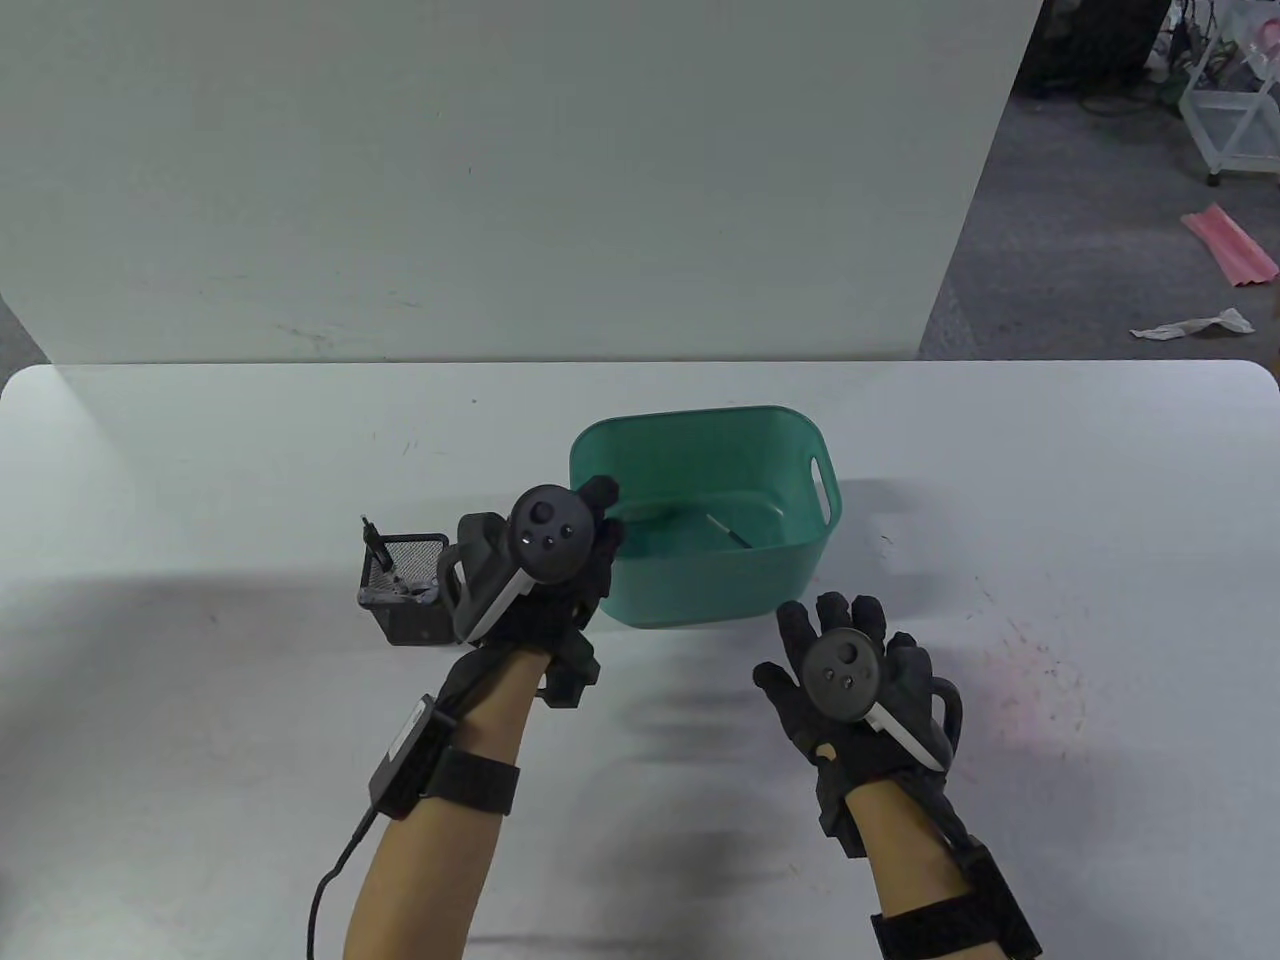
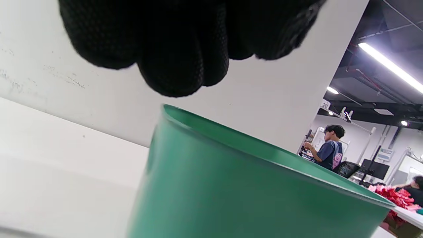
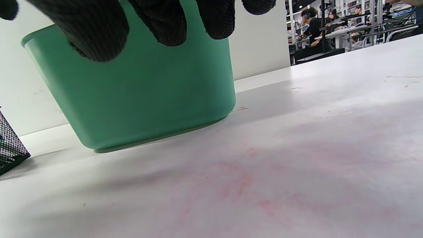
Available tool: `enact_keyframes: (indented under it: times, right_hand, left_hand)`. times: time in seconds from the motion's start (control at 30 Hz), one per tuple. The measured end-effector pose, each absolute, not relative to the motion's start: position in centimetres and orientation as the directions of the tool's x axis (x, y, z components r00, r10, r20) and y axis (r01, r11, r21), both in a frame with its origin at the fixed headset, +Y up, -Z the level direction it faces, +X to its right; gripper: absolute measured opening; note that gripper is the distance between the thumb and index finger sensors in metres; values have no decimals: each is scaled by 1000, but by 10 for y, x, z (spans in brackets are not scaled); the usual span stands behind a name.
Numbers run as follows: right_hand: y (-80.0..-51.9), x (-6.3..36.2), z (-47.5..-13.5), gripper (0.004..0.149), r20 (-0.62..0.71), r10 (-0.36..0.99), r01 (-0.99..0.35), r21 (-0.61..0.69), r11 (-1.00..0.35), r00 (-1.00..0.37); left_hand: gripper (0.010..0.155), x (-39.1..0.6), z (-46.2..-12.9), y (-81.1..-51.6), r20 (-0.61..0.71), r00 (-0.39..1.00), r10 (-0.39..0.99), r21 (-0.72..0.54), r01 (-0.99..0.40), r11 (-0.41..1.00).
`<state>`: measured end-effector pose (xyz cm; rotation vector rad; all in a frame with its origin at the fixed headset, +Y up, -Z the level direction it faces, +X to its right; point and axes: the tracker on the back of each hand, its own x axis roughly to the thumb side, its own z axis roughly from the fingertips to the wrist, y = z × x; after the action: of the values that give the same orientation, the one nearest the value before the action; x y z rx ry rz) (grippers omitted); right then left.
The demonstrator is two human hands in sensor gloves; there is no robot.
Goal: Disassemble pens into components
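Observation:
A green tub stands mid-table with a thin pen part lying on its floor. My left hand hovers over the tub's left rim. In the left wrist view its fingers hang bunched above the tub's rim, and nothing shows in them. My right hand is spread and empty just above the table, right of the tub's front corner. Its fingers hang in front of the tub wall. A black mesh holder left of the tub holds pens.
The mesh holder's corner also shows at the left edge of the right wrist view. A faint pink stain marks the white table to the right. A white wall panel stands behind the table.

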<state>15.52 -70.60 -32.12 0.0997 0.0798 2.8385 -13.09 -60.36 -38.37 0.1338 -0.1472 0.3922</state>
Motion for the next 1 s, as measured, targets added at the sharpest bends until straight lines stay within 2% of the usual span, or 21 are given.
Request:
enact_keyframes:
  times: [0.13, 0.23, 0.3, 0.43, 0.67, 0.8, 1.0]
  right_hand:
    - [-707, 153, -321, 66, 66, 297, -292, 66, -954, -953]
    - [-707, 151, -321, 66, 72, 292, -288, 66, -955, -954]
    - [-707, 150, -321, 66, 75, 292, -287, 67, -956, -954]
    - [-707, 149, -321, 66, 78, 291, -286, 71, -956, -954]
    - [-707, 149, -321, 66, 75, 293, -287, 77, -955, -953]
    - [-707, 149, -321, 66, 76, 294, -288, 81, -954, -953]
    - [-707, 149, -321, 66, 72, 293, -287, 87, -954, -953]
  left_hand:
    - [50, -157, -373, -600, 153, 954, 257, 58, -268, 962]
    - [51, -180, -371, -600, 141, 963, 230, 7, -233, 973]
    - [51, -193, -371, -600, 121, 973, 199, 16, -202, 979]
    - [54, -213, -373, -605, 83, 994, 69, -34, -66, 997]
    - [64, -223, -382, -627, 27, 982, -185, -151, 187, 971]
    - [67, -223, -385, -638, -11, 969, -247, -180, 241, 954]
    - [63, -222, -389, -650, -28, 951, -308, -178, 299, 938]
